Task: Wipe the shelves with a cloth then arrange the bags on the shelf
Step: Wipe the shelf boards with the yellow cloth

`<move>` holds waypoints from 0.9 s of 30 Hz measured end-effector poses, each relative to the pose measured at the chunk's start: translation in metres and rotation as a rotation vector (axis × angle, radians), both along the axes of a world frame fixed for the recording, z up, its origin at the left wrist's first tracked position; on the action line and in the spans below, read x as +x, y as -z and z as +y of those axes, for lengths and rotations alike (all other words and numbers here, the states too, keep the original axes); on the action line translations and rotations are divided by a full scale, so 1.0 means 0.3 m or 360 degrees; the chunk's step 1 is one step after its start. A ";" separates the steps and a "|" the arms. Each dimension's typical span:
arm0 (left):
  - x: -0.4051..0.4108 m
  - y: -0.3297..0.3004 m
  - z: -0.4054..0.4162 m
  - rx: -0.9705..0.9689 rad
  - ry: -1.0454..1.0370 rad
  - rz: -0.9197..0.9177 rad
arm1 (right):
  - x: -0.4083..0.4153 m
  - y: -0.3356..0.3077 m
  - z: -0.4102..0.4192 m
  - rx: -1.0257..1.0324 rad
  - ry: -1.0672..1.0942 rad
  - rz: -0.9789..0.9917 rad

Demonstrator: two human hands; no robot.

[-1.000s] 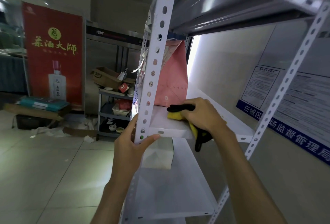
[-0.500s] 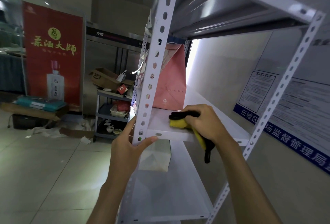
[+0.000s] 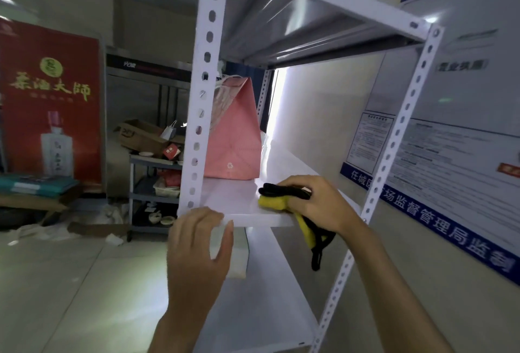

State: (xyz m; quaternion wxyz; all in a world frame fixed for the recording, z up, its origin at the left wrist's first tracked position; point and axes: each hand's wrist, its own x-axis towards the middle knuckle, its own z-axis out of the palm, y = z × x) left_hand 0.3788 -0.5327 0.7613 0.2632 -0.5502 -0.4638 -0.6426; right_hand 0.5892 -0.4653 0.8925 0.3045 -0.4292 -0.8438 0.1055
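The cloth is clamped under the right hand mid-wipe on the shelf, the left hand gripping its front corner; next, probably, sweep toward the pink bag.

To my left I see a tall red banner with gold characters and a white bottle printed on it, and beside it a big steel refrigerator. In front of the refrigerator stands a grey metal cart which carries an open brown cardboard box, some small bowls and other small packages that I cannot tell clearly. On the wall at my right hang white notice boards with a blue strip of white characters below.
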 end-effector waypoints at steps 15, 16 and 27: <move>0.180 -0.212 0.240 -0.1036 -0.0210 0.0348 | 0.185 0.050 0.189 -0.0021 0.0228 -0.0346; 0.187 -0.212 0.236 -0.1110 -0.0246 0.0413 | 0.176 0.040 0.215 -0.0038 0.0242 -0.0399; 0.184 -0.219 0.216 -0.1282 -0.0310 0.0491 | 0.009 -0.026 0.655 -0.0373 0.0484 -0.0593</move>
